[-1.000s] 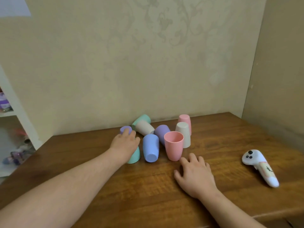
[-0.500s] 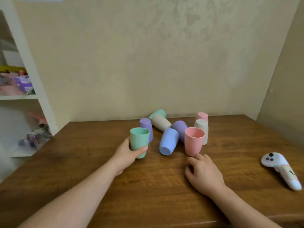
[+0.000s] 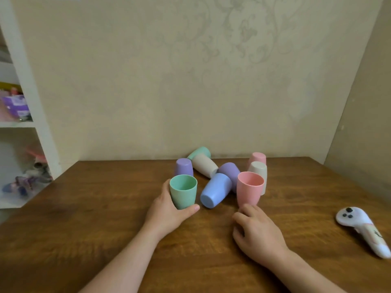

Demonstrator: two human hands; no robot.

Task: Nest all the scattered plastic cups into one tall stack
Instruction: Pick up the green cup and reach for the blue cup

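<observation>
My left hand (image 3: 167, 212) grips a green cup (image 3: 183, 191), held upright with its mouth up, just above the wooden table (image 3: 84, 218). My right hand (image 3: 257, 231) rests on the table with fingers loosely curled, fingertips touching the base of an upright pink cup (image 3: 249, 191). A blue cup (image 3: 214, 190) lies on its side between them. Behind stand an upside-down purple cup (image 3: 183, 167), a cream cup (image 3: 259, 172) and a pink cup (image 3: 257, 157). A beige cup (image 3: 204, 168), a second green cup (image 3: 200, 152) and a purple cup (image 3: 229, 171) lie tipped over.
A white game controller (image 3: 364, 229) lies at the table's right side. A white shelf unit (image 3: 23, 115) with toys stands left of the table. Walls close off the back and right. Bare wood stretches across the front and left of the table.
My left hand took the green cup that stood mouth down, turned it upright and drew it toward me. My right hand crept forward to the pink cup's base. The camera view shifted left.
</observation>
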